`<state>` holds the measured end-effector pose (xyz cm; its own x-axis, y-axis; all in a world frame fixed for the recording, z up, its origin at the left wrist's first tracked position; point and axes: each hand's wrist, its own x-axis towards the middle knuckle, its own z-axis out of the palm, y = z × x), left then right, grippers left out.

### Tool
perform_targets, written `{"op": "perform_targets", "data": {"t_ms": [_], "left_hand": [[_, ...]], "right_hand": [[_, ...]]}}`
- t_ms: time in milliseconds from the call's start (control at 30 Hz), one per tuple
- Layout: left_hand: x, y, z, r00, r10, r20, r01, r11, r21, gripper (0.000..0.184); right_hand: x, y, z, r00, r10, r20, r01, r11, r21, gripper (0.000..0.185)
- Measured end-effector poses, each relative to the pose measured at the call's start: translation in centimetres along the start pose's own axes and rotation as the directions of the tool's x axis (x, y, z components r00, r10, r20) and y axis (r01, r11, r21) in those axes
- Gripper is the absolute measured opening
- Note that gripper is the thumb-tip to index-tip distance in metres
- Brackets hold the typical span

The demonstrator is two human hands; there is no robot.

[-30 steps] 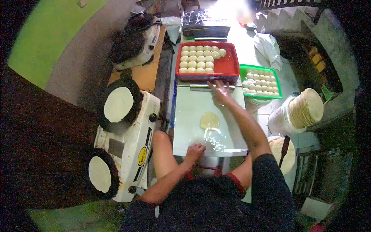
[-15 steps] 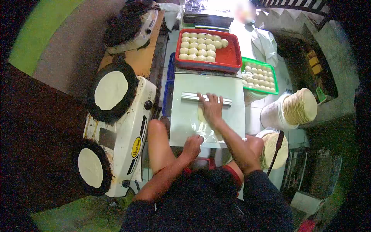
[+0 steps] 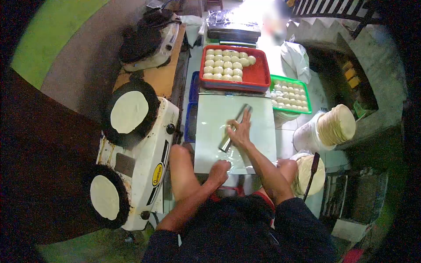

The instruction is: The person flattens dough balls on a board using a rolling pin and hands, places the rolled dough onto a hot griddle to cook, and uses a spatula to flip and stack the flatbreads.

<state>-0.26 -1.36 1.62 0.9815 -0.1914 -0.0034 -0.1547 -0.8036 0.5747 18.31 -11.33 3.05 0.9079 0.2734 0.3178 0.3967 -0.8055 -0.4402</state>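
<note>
A shiny metal rolling pin point(image 3: 225, 143) lies slantwise across the white board point(image 3: 210, 127). My right hand point(image 3: 240, 133) is on the pin's middle, thumb toward its left side and fingers reaching along it. Any dough beneath the pin and palm is hard to make out against the glossy surface. At the board's near edge, my left hand point(image 3: 219, 171) is closed, and what its fingers hold, if anything, is hidden.
Left, a white two-burner stove point(image 3: 151, 149) carries black pans with flat dough rounds point(image 3: 130, 112). Ahead, a red tray point(image 3: 258, 72) and a green tray point(image 3: 309, 98) hold dough balls. Stacked flatbreads point(image 3: 337, 125) and a dark spatula point(image 3: 314, 168) are right.
The rolling pin has turned from nearly crosswise to a steep diagonal, and my right hand has turned with it. My left hand stays closed at the near edge. The view has tilted slightly upward.
</note>
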Motion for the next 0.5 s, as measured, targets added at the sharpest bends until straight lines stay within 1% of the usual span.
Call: {"op": "perform_targets", "data": {"t_ms": [33,67,100,167,200,233,300,400,433,467,500], "left_hand": [[-0.1,0.0,0.1,1.000,-0.009,0.010,0.009,1.000,-0.008,0.015],[-0.2,0.0,0.1,1.000,-0.016,0.024,0.016,1.000,-0.014,0.016],[-0.2,-0.9,1.2,1.000,0.007,0.002,-0.007,1.000,-0.027,0.016],[-0.2,-2.0,2.4,0.997,0.076,0.015,-0.077,0.996,0.049,0.014],[-0.1,-1.9,1.7,0.994,0.110,0.026,-0.112,0.990,0.088,0.013],[-0.1,-1.6,1.2,0.996,0.087,0.016,-0.088,0.994,0.070,0.014],[-0.4,-0.6,0.1,0.999,0.032,0.010,-0.033,0.999,0.028,0.015],[-0.2,0.2,-1.3,0.998,0.028,0.052,-0.027,1.000,-0.005,0.014],[-0.1,-0.1,-0.7,0.999,0.043,0.022,-0.043,0.999,0.005,0.014],[0.0,-0.6,-0.2,0.998,0.050,0.042,-0.051,0.999,0.014,0.014],[0.0,-1.0,0.1,0.996,0.060,0.059,-0.061,0.998,0.026,0.014]], "right_hand": [[-0.3,0.0,-0.9,0.983,0.087,0.161,-0.111,0.983,0.144,0.065],[-0.7,-0.1,-1.6,0.933,0.150,0.327,-0.244,0.932,0.268,0.066],[-0.8,0.2,-1.2,0.934,0.061,0.353,-0.156,0.956,0.248,0.067],[-2.0,-0.7,-1.7,0.954,-0.010,0.300,-0.019,0.996,0.092,0.062],[-2.7,-0.8,-1.4,0.959,-0.047,0.279,0.045,0.999,0.012,0.060],[-3.2,-1.0,-0.9,0.983,-0.065,0.174,0.079,0.994,-0.077,0.052],[-3.6,-0.8,-0.8,0.997,-0.034,0.063,0.042,0.989,-0.139,0.049],[-3.4,-1.3,-2.3,0.989,0.110,0.096,-0.106,0.993,-0.041,0.051],[-3.1,-0.6,-1.4,0.988,0.106,0.109,-0.114,0.991,0.069,0.053],[-2.9,0.0,-0.6,0.988,0.098,0.116,-0.118,0.977,0.180,0.054],[-2.7,-0.9,-1.6,0.985,0.099,0.138,-0.116,0.986,0.120,0.054]]}}
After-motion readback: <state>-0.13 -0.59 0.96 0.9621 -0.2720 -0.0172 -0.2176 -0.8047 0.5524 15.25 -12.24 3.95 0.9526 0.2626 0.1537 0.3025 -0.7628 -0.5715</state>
